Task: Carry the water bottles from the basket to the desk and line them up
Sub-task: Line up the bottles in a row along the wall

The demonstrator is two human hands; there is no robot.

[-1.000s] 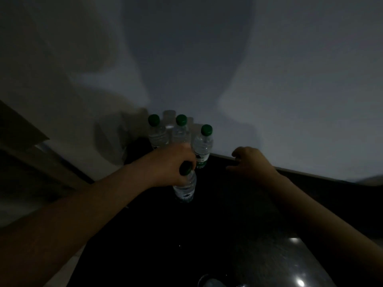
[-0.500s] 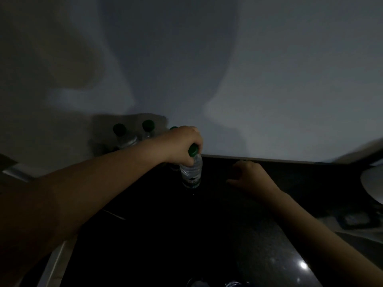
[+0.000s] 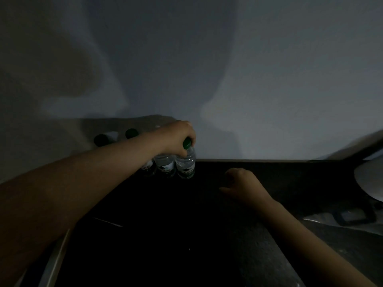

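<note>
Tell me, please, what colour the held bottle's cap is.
Green; the water bottle cap shows best in the head view.

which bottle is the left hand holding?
The rightmost bottle of the row: the left hand grips its neck at the green cap. The other bottles stand to its left, partly behind the left forearm.

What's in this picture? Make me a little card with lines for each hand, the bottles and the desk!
Left hand: fingers grip the end bottle at its green cap
Right hand: rests on the desk, holds nothing
End bottle: upright, at the right end of the row
Other bottles: upright beside it, near the wall, partly hidden by the left arm
Desk: dark
Light: dim
</note>
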